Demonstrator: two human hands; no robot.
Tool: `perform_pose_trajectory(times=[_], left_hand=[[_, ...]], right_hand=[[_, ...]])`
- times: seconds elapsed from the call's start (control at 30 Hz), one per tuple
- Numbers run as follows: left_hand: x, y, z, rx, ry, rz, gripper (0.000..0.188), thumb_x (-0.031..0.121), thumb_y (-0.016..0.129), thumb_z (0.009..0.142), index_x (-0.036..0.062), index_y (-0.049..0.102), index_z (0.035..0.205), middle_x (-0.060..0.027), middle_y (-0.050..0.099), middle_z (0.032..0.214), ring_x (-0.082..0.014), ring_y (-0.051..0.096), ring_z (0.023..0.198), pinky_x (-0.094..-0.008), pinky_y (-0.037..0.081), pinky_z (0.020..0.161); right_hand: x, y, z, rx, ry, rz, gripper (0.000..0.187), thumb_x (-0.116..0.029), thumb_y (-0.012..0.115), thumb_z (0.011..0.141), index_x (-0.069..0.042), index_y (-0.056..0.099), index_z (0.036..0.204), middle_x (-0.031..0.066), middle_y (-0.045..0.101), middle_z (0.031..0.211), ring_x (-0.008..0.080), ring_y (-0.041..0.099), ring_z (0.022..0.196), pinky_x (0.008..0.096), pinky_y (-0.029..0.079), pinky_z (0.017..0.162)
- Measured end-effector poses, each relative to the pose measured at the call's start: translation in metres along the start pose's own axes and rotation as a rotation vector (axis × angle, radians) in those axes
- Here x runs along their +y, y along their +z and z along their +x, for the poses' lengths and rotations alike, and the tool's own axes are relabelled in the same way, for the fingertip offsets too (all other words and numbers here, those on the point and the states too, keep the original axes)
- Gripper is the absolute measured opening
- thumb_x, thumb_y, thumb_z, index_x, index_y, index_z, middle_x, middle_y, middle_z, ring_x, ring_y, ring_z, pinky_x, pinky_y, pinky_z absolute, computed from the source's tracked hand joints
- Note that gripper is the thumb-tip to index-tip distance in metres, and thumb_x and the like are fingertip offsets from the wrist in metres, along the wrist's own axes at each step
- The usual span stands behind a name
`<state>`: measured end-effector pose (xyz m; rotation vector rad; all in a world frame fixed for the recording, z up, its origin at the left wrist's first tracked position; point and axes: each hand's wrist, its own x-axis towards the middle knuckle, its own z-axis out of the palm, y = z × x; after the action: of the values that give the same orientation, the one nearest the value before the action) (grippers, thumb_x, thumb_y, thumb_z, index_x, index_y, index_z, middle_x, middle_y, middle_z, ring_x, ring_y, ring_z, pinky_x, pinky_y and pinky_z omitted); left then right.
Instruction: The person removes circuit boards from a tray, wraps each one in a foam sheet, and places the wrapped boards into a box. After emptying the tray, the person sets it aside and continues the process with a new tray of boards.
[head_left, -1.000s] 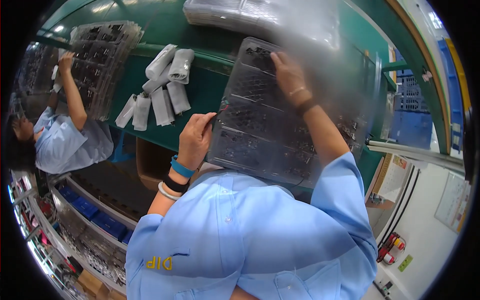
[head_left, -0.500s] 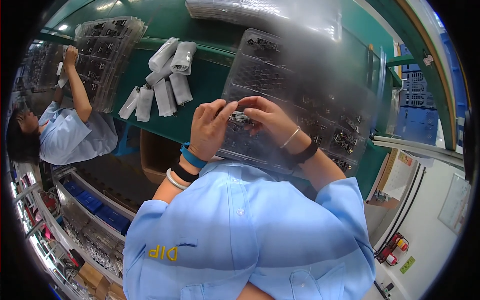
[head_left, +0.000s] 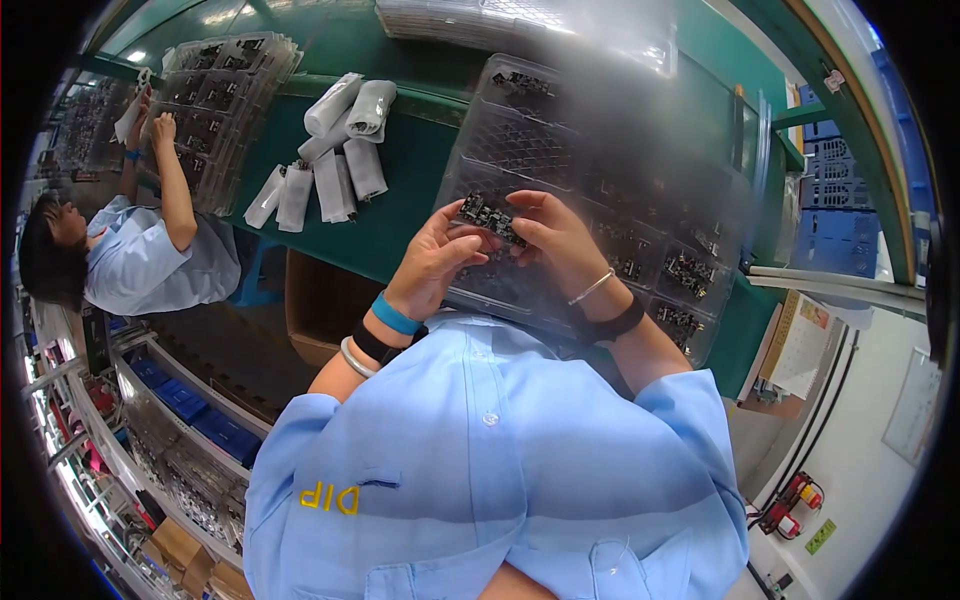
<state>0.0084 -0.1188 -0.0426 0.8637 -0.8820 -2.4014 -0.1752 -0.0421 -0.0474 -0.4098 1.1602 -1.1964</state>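
A small black circuit board [head_left: 489, 218], crowded with parts, is held between both my hands above a clear plastic tray [head_left: 463, 165]. My left hand [head_left: 436, 257] grips its left end and lower edge, thumb on the near side. At the board's right end, my right hand [head_left: 552, 236] pinches it between thumb and fingers. Beneath and to the right, the tray's compartments hold more circuit boards [head_left: 690, 272]. A hazy blur covers the tray's far right part.
Several white wrapped bundles [head_left: 340, 170] lie on the green table [head_left: 400, 235] to the left. Stacked clear trays [head_left: 225, 110] stand beyond them, where a co-worker [head_left: 165, 250] handles something white. A cardboard box [head_left: 315, 305] sits below the table edge. More trays [head_left: 450, 20] are stacked at the back.
The circuit board has been turned up so its populated face shows, and my hands have shifted to its two ends. The co-worker's hands have moved beside the stacked trays.
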Motion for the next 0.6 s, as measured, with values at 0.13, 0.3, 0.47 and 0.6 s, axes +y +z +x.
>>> perform_pose_trajectory(times=[0.13,0.3,0.47,0.6], left_hand=[[-0.009,-0.004,0.001,-0.066,-0.110,-0.118,0.061,0.011,0.067,0.084,0.0013,0.032,0.133,-0.0113,0.063,0.096,-0.0189,0.063,0.092,-0.0343,0.051,0.085],[-0.011,0.000,0.001,-0.045,-0.128,-0.148,0.065,0.012,0.069,0.083,0.0013,0.029,0.133,-0.0109,0.063,0.093,-0.0190,0.063,0.091,-0.0354,0.051,0.085],[-0.012,0.001,0.000,-0.072,-0.131,-0.127,0.063,0.013,0.066,0.085,0.0014,0.028,0.134,-0.0114,0.063,0.094,-0.0195,0.063,0.093,-0.0353,0.051,0.085],[-0.015,0.003,0.003,-0.085,-0.130,-0.088,0.060,0.015,0.063,0.087,0.0026,0.029,0.135,-0.0133,0.064,0.098,-0.0205,0.063,0.095,-0.0351,0.051,0.085]], right_hand=[[-0.001,0.001,-0.008,0.066,0.000,-0.011,0.041,-0.014,0.060,0.087,-0.003,0.047,0.125,0.0026,0.056,0.089,0.0112,0.059,0.073,0.0237,0.051,0.062],[0.003,-0.004,-0.011,0.121,0.009,-0.021,0.042,-0.013,0.060,0.087,-0.004,0.046,0.126,0.0020,0.055,0.089,0.0113,0.059,0.073,0.0237,0.051,0.061],[0.003,-0.005,-0.011,0.137,0.013,-0.012,0.041,-0.011,0.060,0.087,-0.004,0.047,0.125,0.0020,0.055,0.089,0.0111,0.059,0.072,0.0232,0.050,0.061],[-0.010,-0.020,0.007,0.143,-0.016,-0.090,0.037,-0.010,0.058,0.087,-0.003,0.050,0.122,0.0027,0.057,0.088,0.0099,0.059,0.072,0.0228,0.049,0.060]])
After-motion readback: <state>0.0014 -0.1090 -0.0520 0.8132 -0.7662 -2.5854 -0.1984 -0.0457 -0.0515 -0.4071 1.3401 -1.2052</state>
